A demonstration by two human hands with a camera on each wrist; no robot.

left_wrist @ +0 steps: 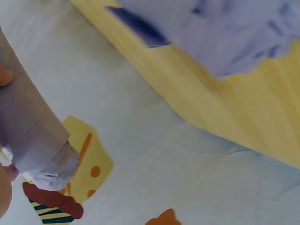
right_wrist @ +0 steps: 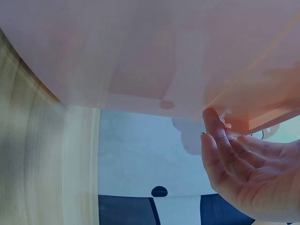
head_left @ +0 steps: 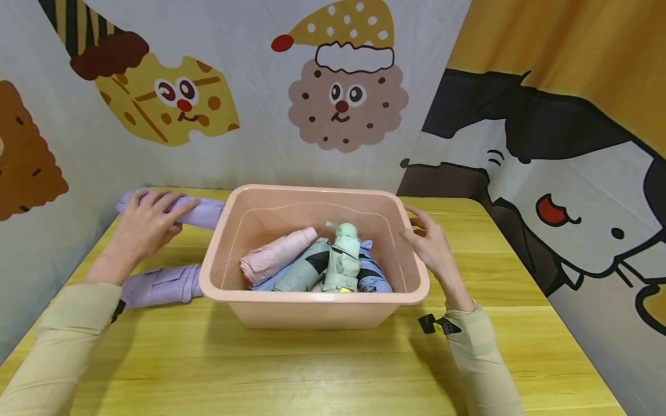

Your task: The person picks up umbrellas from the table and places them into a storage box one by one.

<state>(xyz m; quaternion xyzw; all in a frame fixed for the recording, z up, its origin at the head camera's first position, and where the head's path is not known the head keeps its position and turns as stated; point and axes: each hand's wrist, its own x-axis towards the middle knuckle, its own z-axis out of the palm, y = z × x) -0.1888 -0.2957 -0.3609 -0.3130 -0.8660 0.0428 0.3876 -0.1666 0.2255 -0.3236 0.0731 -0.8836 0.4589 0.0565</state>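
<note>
My left hand (head_left: pixel 148 222) grips a rolled light-purple folding umbrella (head_left: pixel 205 212) at the back left, its right end beside the bin's rim. The left wrist view shows this umbrella (left_wrist: pixel 35 126) at the left edge, in front of the wall cloth. Below that hand, a second purple folding umbrella (head_left: pixel 161 286) lies on the table against the bin's left side. My right hand (head_left: pixel 432 240) holds the right rim of a pink plastic bin (head_left: pixel 322 312), fingertips (right_wrist: pixel 211 115) on its outer wall. Inside lie a pink umbrella (head_left: pixel 278 251), a grey-green one (head_left: pixel 307 266), a mint-green one (head_left: pixel 343 260) and blue ones (head_left: pixel 372 271).
The bin stands mid-table on a yellow wood-grain table (head_left: pixel 312 370). Behind it hangs a white cloth (head_left: pixel 260 156) with cartoon prints, and an orange curtain-like part (head_left: pixel 572 58) is at upper right. Both wrists wear straps; a small black device (head_left: pixel 428 323) is at the right one.
</note>
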